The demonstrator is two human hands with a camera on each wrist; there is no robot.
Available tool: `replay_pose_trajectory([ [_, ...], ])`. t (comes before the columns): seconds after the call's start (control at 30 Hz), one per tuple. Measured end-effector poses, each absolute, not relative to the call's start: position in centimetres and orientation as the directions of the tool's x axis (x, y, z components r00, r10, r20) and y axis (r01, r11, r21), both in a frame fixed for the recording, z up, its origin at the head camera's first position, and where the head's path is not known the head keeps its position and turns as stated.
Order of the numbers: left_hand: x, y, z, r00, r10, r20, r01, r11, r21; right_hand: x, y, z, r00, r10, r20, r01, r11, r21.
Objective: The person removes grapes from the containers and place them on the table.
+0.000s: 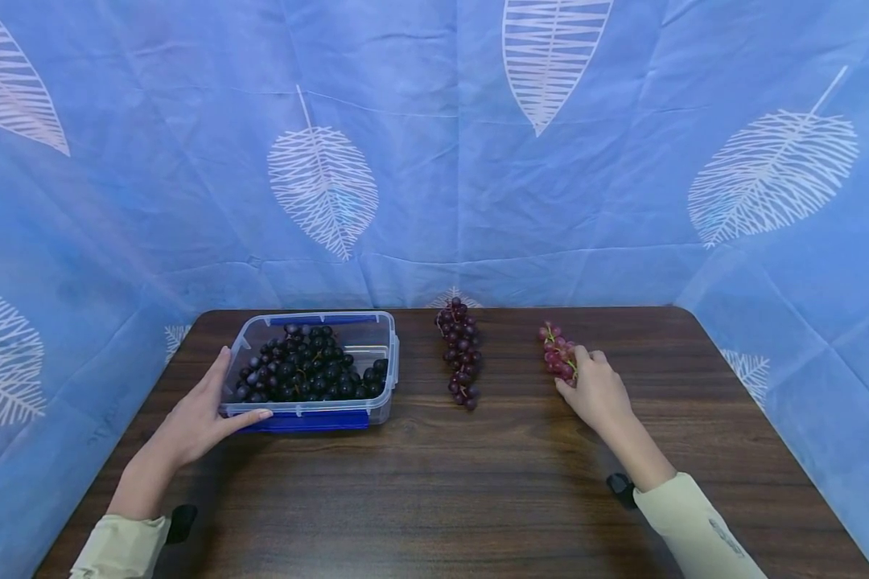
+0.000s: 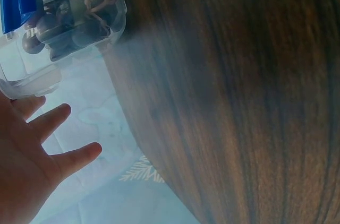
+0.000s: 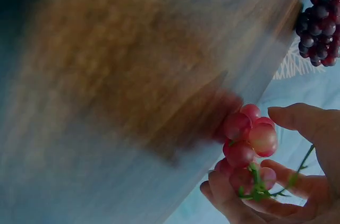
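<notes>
On the left of the table, a clear plastic container (image 1: pixel 391 354) with blue clips holds a heap of dark grapes (image 1: pixel 307 366). My left hand (image 1: pixel 197 414) rests at its front left corner, thumb along the front rim, fingers straight against the left side. In the left wrist view that hand (image 2: pixel 29 155) shows spread fingers close to the container's wall (image 2: pixel 32 83). My right hand (image 1: pixel 599 392) grips a bunch of red grapes (image 1: pixel 556 350). Seen from the right wrist, the fingers (image 3: pixel 226 197) curl round the red grapes (image 3: pixel 249 136), thumb on the opposite side, green stem showing.
Between the container and the red grapes, a long bunch of purple grapes (image 1: pixel 462 354) lies on the dark wooden table (image 1: pixel 434 498). Behind the table hangs a blue cloth (image 1: pixel 434 193) with white leaf prints, close to its back edge.
</notes>
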State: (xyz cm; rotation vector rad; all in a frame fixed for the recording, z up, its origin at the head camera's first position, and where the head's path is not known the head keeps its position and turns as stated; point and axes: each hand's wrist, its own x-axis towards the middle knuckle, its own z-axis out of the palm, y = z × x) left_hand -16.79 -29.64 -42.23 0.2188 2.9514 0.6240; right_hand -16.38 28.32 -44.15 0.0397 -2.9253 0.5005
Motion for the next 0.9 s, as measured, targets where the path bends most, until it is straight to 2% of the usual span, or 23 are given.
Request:
replay_pose_trajectory([
  [0.27,-16.8,-29.6,-42.3,-0.983,0.165,-0.080,0.119,0.906,0.406,-15.2,28.3,-43.7,-0.988,0.043,0.145,-0.004,0.950,-0.311],
  [0.47,-16.8,-29.7,-42.4,-0.982,0.170,-0.079,0.125,0.906,0.405,-13.9,28.2,-43.8,-0.987,0.027,0.157,-0.014,0.966,-0.258],
  [0.9,-16.7,-29.7,-42.3,-0.981,0.176,-0.080,0.129,0.903,0.409,-11.6,26.5,-43.1,-0.943,-0.034,0.332,-0.114,0.968,-0.224],
])
